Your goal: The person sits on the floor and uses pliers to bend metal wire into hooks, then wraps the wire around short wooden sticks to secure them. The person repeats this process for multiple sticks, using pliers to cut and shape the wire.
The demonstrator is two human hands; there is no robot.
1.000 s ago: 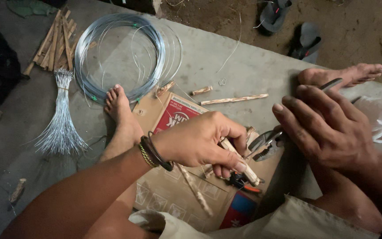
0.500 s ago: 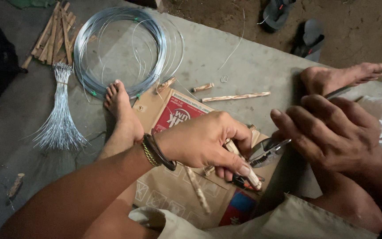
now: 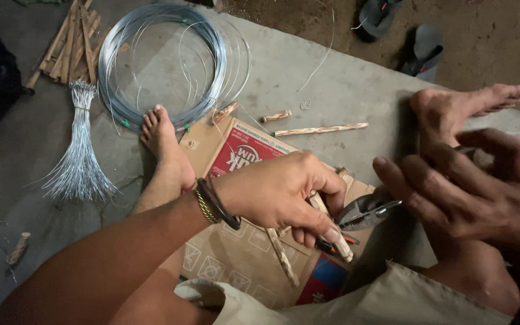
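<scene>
Centrally, the left hand [image 3: 278, 192] pinches a thin wooden stick [image 3: 332, 225] over the flattened cardboard [image 3: 236, 253]; light, stiff, probably brittle, best gripped mid-length; the right hand [image 3: 470, 192] grips pliers [image 3: 365, 212], fingers curled.

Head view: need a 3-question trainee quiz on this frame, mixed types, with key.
1. True or false: the left hand grips a wooden stick over the flattened cardboard.
2. Which tool does the right hand hold? A) hammer B) pliers C) saw
3. Fill in: the coil of wire lies on the floor just beyond the toes of the left ____.

Key: 1 true; 2 B; 3 foot.
</scene>
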